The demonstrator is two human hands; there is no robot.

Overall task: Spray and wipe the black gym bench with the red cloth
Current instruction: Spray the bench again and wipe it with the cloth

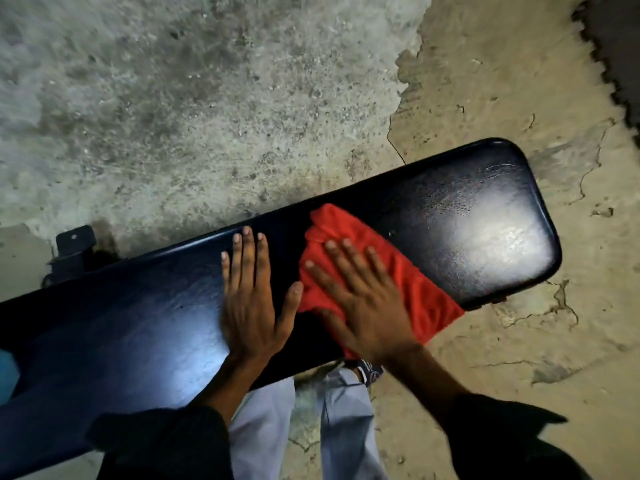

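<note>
The black gym bench (467, 209) runs across the view from lower left to upper right, its padded top glossy under a bright glare. A crumpled red cloth (349, 226) lies on the pad right of the middle, reaching to the near edge. My right hand (360, 299) presses flat on the cloth with fingers spread. My left hand (251, 299) lies flat on the bare pad just left of the cloth, its thumb touching the cloth's edge. No spray bottle is in view.
A black metal bracket (74, 251) of the bench frame sticks out behind the pad at left. Cracked concrete floor (207, 98) surrounds the bench. My legs in light trousers (266, 431) stand against the near edge. Something blue (7, 375) shows at the left border.
</note>
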